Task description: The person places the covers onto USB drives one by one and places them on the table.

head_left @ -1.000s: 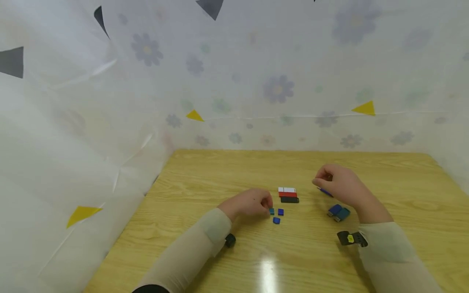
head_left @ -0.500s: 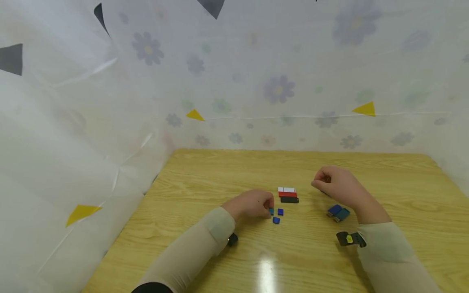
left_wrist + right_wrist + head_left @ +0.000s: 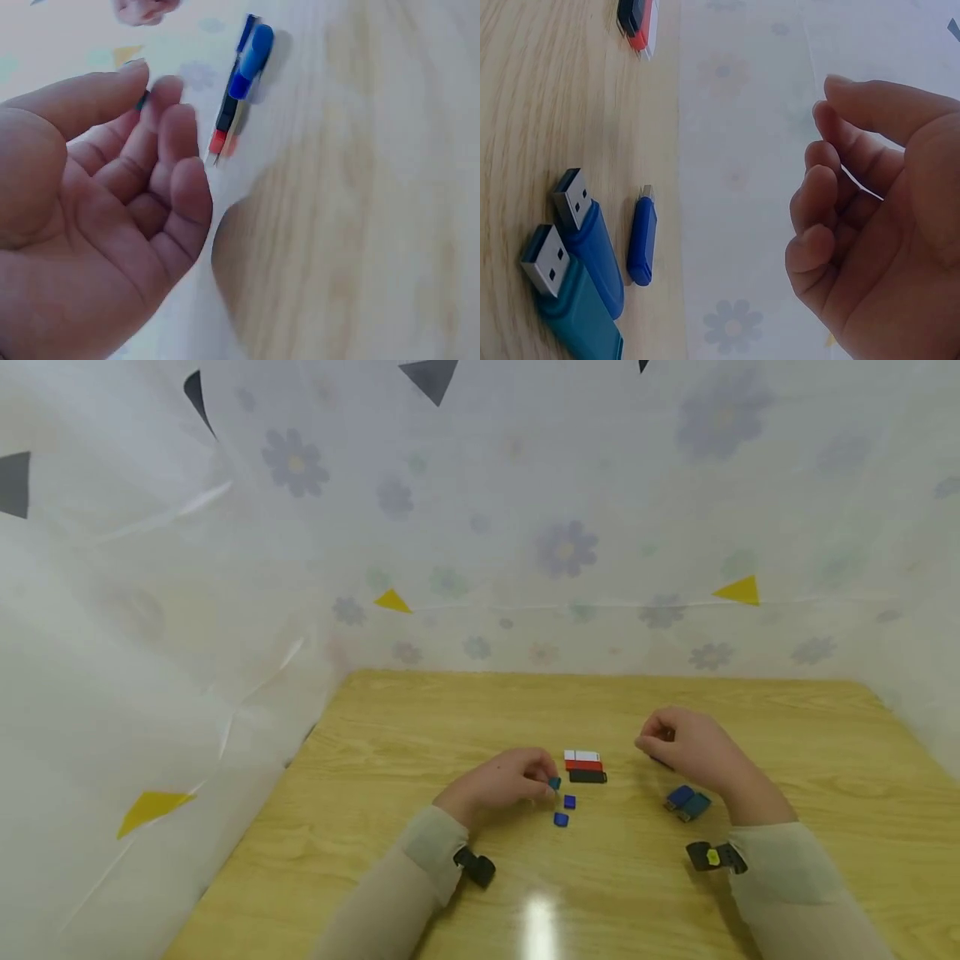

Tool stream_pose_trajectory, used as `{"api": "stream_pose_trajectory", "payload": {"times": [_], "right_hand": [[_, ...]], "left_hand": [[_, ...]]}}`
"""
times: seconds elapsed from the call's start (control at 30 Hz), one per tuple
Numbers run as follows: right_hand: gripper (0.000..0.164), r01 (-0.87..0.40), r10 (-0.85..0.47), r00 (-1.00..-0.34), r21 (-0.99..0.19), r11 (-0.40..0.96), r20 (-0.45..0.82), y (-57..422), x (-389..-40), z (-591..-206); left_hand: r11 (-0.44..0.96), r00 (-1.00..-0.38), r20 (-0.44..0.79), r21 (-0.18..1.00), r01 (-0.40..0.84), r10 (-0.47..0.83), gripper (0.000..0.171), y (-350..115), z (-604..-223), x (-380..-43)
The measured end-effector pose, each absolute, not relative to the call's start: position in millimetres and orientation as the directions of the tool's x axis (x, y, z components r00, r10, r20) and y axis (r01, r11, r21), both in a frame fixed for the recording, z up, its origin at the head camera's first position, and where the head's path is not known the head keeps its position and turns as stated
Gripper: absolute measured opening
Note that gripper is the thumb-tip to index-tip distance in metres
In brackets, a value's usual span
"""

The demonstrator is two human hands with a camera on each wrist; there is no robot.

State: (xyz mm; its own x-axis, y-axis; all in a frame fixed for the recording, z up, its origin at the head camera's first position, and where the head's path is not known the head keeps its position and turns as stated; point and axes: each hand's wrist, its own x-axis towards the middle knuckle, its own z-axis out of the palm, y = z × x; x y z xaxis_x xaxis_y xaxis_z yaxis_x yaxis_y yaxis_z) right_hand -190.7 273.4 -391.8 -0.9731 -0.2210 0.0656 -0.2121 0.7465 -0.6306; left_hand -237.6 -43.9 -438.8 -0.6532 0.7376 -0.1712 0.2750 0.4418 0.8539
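Desk point(image 3: 420, 718): yellowish wood grain. On it, side by side: white stick point(image 3: 579, 756), red stick point(image 3: 582, 766), black stick point(image 3: 587, 777). Nearer, two small blue caps point(image 3: 570, 802). Right: blue USB drive point(image 3: 592, 259) beside teal USB drive point(image 3: 585, 315), connectors bare; slim blue drive point(image 3: 643, 238) just beyond.

Curtained workspace, pale flowered sheeting point(image 3: 487, 552), wood-grain table point(image 3: 427, 714)

Yellow triangles point(image 3: 738, 591) on flower-print sheet point(image 3: 487, 560) behind wood-grain table point(image 3: 825, 760).

We see 1 white shine on the table point(image 3: 615, 877), soft shadows, and a blurry, pale left wrist view.
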Motion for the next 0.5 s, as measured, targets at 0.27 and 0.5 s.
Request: {"api": "stream_pose_trajectory", "payload": {"times": [0.27,0.5], "right_hand": [[0.017,-0.219,-0.207,-0.974,-0.608,0.763,0.090,283,-187,-389],[0.020,-0.222,-0.227,-0.971,-0.605,0.765,0.070,301,-184,-392]], "left_hand": [[0.278,-0.688,-0.048,0.933,0.229,0.724,0.019,-38,-439,-239],[0.131,-0.742,-0.042,0.989,0.063,0.669,0.022,-38,-454,-242]]}}
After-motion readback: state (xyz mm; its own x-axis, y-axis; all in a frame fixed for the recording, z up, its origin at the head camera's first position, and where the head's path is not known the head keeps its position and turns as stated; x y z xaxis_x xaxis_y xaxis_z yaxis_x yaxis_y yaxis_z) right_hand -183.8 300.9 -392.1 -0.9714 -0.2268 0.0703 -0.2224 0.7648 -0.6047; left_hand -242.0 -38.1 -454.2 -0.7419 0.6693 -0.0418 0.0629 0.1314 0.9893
